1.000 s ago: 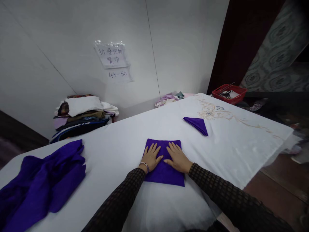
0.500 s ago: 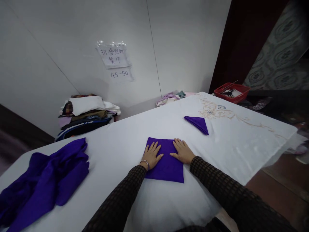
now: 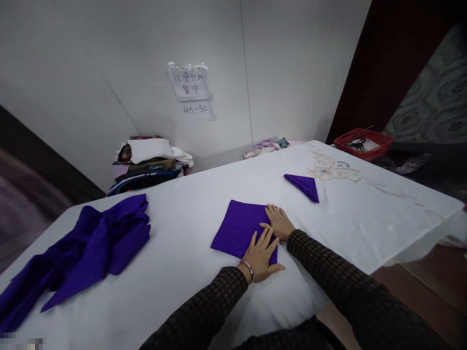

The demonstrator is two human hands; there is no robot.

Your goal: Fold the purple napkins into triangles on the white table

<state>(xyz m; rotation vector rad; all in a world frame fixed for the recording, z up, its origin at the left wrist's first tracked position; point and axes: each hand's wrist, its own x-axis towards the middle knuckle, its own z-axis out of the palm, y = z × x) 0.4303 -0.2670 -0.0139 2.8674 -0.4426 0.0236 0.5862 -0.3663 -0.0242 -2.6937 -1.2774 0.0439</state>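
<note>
A purple cloth napkin (image 3: 239, 226), folded to a square, lies flat on the white tablecloth (image 3: 175, 262) in front of me. My left hand (image 3: 261, 257), with a bracelet at the wrist, rests with spread fingers on its near right part. On the napkin's right edge lies my right hand (image 3: 279, 222), fingers flat. The two hands are close together, the left one nearer to me. Farther off to the right sits a purple napkin folded into a triangle (image 3: 304, 185). A loose, crumpled heap of purple cloth (image 3: 98, 248) spreads over the table's left side.
Behind the table's far edge stands a stack of folded clothes (image 3: 149, 163). More fabric (image 3: 264, 148) lies by the wall, under a handwritten paper sign (image 3: 191, 90). A red basket (image 3: 379, 139) with dark-handled items stands at the far right. Embroidery (image 3: 328, 170) decorates the tablecloth.
My left hand has slid from the napkin's left side to its near right part. The napkin has turned slightly. My right hand stays at its right edge. The camera view has shifted a little.
</note>
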